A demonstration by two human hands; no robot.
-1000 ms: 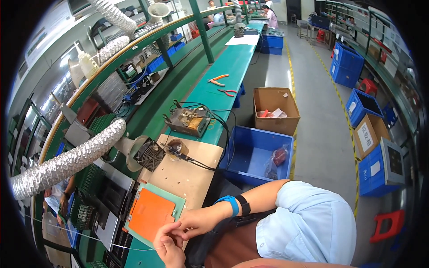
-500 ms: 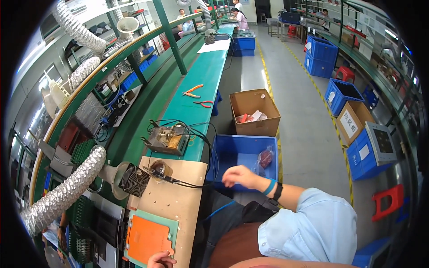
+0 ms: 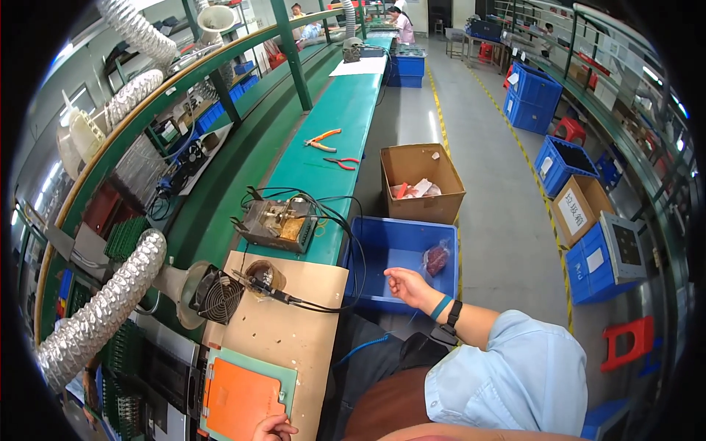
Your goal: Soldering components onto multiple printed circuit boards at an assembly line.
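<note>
At the lower edge my left hand [image 3: 275, 428] shows only in part, its bent fingers a little apart at the bottom corner of an orange plate [image 3: 243, 397]. That plate lies on a light green board [image 3: 289, 378] on the bench. My right hand [image 3: 407, 287] is held above a blue bin [image 3: 360, 246], clear of the bench. Its fingers are curled together, hiding whatever may be between them. A clear bag with dark red contents [image 3: 437, 259] lies in the bin, to the right of that hand. A teal band and a black strap circle the right wrist.
Beyond the plate sit a small fan [image 3: 219, 295], a round brown pot [image 3: 265, 273] with cabled tools across it, and a metal device [image 3: 276, 224]. Two pliers [image 3: 323, 140] lie farther along the green bench. A cardboard box [image 3: 419, 156] stands behind the bin. A silver hose [image 3: 103, 316] arches at left.
My right hand has shifted slightly right above the bin, its fingers still curled. My left hand stays by the orange plate. The whole view has shifted a little.
</note>
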